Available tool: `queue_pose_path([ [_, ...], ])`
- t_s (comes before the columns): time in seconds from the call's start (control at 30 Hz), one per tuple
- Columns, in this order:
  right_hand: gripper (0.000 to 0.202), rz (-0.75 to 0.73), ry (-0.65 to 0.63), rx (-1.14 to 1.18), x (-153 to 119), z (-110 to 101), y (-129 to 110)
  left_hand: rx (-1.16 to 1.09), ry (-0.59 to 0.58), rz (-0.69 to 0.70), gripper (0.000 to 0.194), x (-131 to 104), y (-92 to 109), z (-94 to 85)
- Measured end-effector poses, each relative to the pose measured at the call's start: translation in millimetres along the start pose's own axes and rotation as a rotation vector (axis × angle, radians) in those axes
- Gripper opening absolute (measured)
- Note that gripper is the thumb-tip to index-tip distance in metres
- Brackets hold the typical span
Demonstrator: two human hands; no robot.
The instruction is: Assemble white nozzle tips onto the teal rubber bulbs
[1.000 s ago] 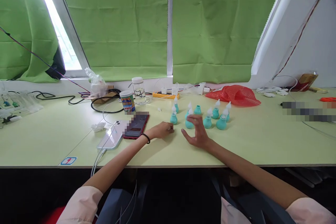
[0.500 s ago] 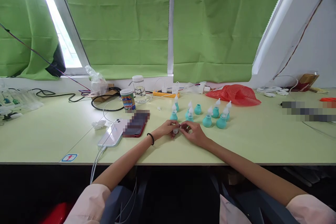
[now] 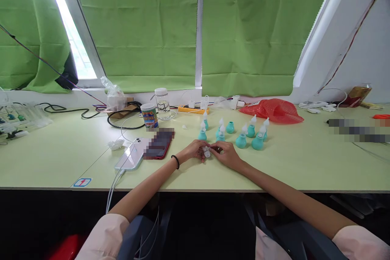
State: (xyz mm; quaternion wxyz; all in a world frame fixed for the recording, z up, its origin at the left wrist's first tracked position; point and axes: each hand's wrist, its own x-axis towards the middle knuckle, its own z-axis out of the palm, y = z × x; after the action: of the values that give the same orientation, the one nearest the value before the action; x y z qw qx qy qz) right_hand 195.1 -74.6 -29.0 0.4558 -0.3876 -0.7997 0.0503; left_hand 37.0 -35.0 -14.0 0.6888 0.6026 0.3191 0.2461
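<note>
My left hand [image 3: 196, 150] is closed round a small clear plastic nozzle piece [image 3: 206, 152], whose round end points down toward the table's front edge. My right hand [image 3: 224, 153] meets it from the right, thumb and fingertips pinched at the piece's upper end; what lies between those fingertips is too small to make out. Just beyond the hands stand several teal squeeze bulbs with clear pointed tips, such as the aspirator bulb [image 3: 257, 142] on the right and another aspirator bulb [image 3: 202, 135] behind my left hand. One teal bulb [image 3: 230, 128] has an open neck without a tip.
Left of my hands lie a dark red phone [image 3: 164, 150] and a white phone [image 3: 129, 158] with cables. Behind them are a patterned can [image 3: 149, 117] and a clear jar [image 3: 163, 107]. A red plastic bag [image 3: 271, 110] and an orange power strip [image 3: 185, 109] lie along the back.
The clear nozzle piece has tilted and shows more below my fingers, its end swung slightly right and down. Both hands stay in nearly the same place; the bulbs have not moved.
</note>
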Motion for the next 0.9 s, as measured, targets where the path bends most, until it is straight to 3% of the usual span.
queue_pose_path([
  [0.2,0.013,0.035,0.074,-0.007,0.4,-0.4,-2.2,0.037,-0.031,0.065,0.025,-3.1,-0.1,1.1],
  [0.4,0.01,0.002,0.012,0.042,-0.8,0.6,-4.2,0.337,0.182,0.148,0.024,-3.8,-2.9,-3.6],
  [0.57,0.008,-0.013,-0.001,-0.001,-0.1,-0.6,-4.7,0.493,0.029,0.195,0.044,-6.6,-0.3,-10.6],
  [0.73,0.009,-0.038,-0.008,0.017,-0.3,-1.0,-3.3,0.591,-0.003,0.238,0.034,-7.7,1.7,-6.2],
  [0.9,0.009,-0.02,-0.001,0.118,0.5,-1.4,-2.5,0.827,0.142,0.308,0.035,-10.9,5.0,1.2],
])
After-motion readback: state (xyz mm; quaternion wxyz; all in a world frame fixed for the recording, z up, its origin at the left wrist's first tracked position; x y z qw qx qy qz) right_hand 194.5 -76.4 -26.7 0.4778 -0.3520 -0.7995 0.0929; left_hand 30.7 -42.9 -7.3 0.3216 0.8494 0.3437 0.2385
